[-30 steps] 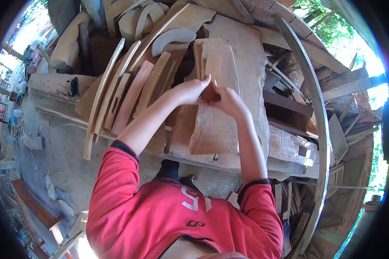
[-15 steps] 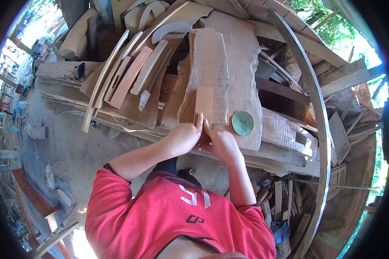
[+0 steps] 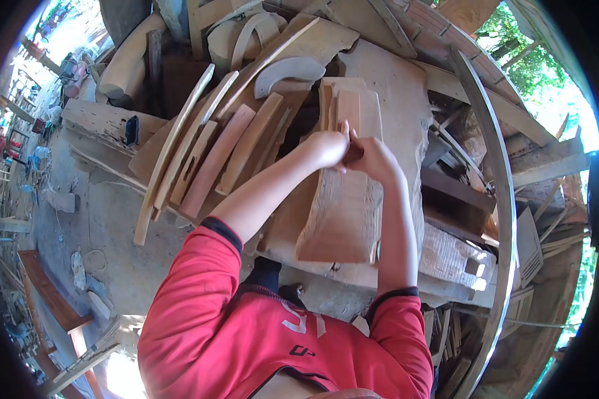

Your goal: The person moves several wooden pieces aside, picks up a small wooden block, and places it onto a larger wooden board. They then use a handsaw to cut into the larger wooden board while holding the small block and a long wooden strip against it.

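Both of my hands grip the rear of a wooden hand plane (image 3: 348,105), a narrow reddish-brown block lying lengthwise on a thick rough-edged board (image 3: 343,226). My left hand (image 3: 329,147) is closed on its left side, and my right hand (image 3: 373,158) closes on the right, thumbs together pointing forward. Fingers wrapped underneath are partly hidden, and so is the plane's blade. The plane sits toward the board's far end. Beneath that board lies a wider slab (image 3: 402,86). My right forearm covers most of a round green object beside the board.
Several curved wooden strips (image 3: 219,159) lie left of the board, with a pale arched piece (image 3: 289,72) behind them. A long curved beam (image 3: 499,166) stands at the right. Scrap wood (image 3: 452,339) is piled below it, and a reddish-brown bench (image 3: 53,292) is at lower left.
Both hands have pushed the hand plane forward, from the board's near end toward its far end. My arms are stretched further out, and the view has shifted slightly.
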